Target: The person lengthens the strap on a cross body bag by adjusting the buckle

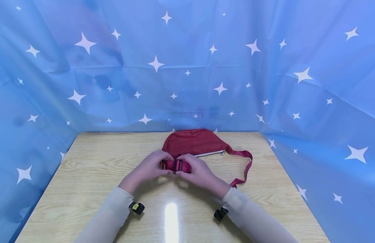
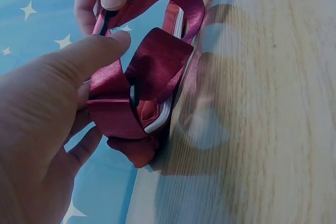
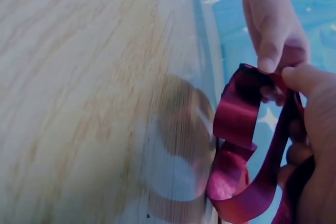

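Note:
A dark red waist bag (image 1: pixel 192 141) lies at the back middle of the table, its silver zipper (image 1: pixel 211 153) along the near edge. In front of it my left hand (image 1: pixel 151 164) holds the red webbing strap (image 1: pixel 169 165), thumb along the band. Facing it, my right hand (image 1: pixel 202 171) pinches the same strap close to a black slider buckle (image 1: pixel 177 165). The left wrist view has the strap looping down between the hands, folded through another adjuster (image 2: pixel 134 95). Curled red webbing (image 3: pixel 236 121) hangs below the fingers in the right wrist view.
The rest of the strap (image 1: pixel 246 165) trails from the bag's right end across the wood-grain table (image 1: pixel 99 162). A blue cloth with white stars (image 1: pixel 187 44) hangs behind and along both sides. Black wrist devices (image 1: pixel 137 207) sit at both sleeves.

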Available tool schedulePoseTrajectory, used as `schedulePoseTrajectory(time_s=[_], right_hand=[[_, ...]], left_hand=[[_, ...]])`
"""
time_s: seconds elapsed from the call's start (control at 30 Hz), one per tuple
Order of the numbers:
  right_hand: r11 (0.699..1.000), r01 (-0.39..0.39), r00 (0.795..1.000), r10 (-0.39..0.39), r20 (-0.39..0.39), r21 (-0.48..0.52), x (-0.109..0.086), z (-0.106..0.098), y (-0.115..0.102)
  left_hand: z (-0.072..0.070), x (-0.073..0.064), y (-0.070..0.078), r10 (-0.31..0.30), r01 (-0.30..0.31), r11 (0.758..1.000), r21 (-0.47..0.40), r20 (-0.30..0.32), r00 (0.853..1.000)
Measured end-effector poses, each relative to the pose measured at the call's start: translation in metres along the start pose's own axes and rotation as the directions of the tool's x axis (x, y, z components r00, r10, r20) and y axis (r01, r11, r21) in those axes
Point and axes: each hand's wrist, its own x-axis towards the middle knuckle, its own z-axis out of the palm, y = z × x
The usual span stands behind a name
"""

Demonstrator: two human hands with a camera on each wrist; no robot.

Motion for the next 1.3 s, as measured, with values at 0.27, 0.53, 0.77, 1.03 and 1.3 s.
schedulePoseTrajectory(time_s=[0.27,0.53,0.77,1.03,1.3], right_hand=[[1.000,0.012,1.000,-0.011,-0.012,0.020,-0.001,-0.003,0.002],[0.996,0.061,0.997,-0.059,-0.039,0.058,-0.005,-0.008,0.009],[0.988,0.122,0.992,-0.118,-0.044,0.096,-0.007,-0.010,0.015],[0.977,0.166,0.986,-0.163,-0.034,0.136,-0.006,-0.011,0.015],[0.973,0.172,0.985,-0.169,-0.032,0.151,-0.005,-0.008,0.017]], left_hand=[[0.002,0.001,-0.004,0.015,-0.015,0.999,0.034,-0.005,1.000],[0.000,-0.001,-0.007,0.033,-0.033,0.999,-0.003,-0.017,0.999],[-0.001,-0.002,-0.010,0.061,-0.063,0.996,-0.062,-0.035,0.998],[-0.001,0.002,-0.005,0.082,-0.084,0.985,-0.149,-0.020,0.996],[0.001,0.005,-0.001,0.102,-0.105,0.980,-0.171,-0.027,0.994]])
